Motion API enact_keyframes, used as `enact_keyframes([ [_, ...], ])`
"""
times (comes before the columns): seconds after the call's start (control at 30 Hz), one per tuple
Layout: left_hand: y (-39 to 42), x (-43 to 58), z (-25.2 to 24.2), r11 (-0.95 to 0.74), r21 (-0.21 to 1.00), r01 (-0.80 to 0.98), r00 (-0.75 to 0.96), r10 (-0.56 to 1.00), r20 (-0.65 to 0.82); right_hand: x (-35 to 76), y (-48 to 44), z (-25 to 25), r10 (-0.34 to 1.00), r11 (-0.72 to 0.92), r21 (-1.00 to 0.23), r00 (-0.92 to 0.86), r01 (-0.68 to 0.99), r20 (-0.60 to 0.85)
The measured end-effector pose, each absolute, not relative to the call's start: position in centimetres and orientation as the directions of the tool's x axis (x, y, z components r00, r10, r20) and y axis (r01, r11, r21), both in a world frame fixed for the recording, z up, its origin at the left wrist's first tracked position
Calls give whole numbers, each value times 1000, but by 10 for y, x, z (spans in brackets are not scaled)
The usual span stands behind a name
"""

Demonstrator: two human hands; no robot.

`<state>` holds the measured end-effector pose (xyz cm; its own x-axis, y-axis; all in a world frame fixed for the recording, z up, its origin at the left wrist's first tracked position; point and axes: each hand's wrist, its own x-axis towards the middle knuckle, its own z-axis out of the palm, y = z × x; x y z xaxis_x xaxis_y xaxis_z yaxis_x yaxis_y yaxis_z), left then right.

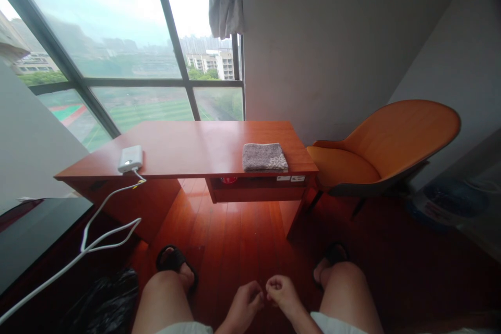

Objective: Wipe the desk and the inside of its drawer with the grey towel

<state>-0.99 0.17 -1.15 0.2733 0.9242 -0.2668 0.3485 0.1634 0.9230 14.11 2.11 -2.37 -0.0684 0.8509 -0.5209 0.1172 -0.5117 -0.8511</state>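
Low in the view, between my knees, my left hand [247, 303] and my right hand [283, 294] hang close together with a small gap between them. The fingers of both are curled in, and no object shows in either. On the wooden desk [188, 151] ahead, beyond my hands, lies a folded grey-brown towel [263, 157] with a pale pattern at one corner. Farther left on the desktop sits a white power bank or charger-like box [130, 158], with a white cable [107, 198] plugged into its front.
An orange chair [407, 135] stands right of the desk. Small items, including a red one [229, 180], lie in its open shelf. A black plastic bag [105, 297] and a dark flat surface [39, 240] are at left. A large water bottle [450, 201] stands at right.
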Motion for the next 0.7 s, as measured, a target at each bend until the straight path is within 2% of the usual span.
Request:
enact_keyframes([
  [0.27, 2, -10, -16, 181, 927, 328, 279, 919, -279, 141, 21, -24, 865, -489, -868, -79, 86, -495],
  [0.7, 1, -10, -14, 188, 918, 348, 257, 923, -286, 145, 26, -28, 914, -401, -901, 5, 163, -406],
])
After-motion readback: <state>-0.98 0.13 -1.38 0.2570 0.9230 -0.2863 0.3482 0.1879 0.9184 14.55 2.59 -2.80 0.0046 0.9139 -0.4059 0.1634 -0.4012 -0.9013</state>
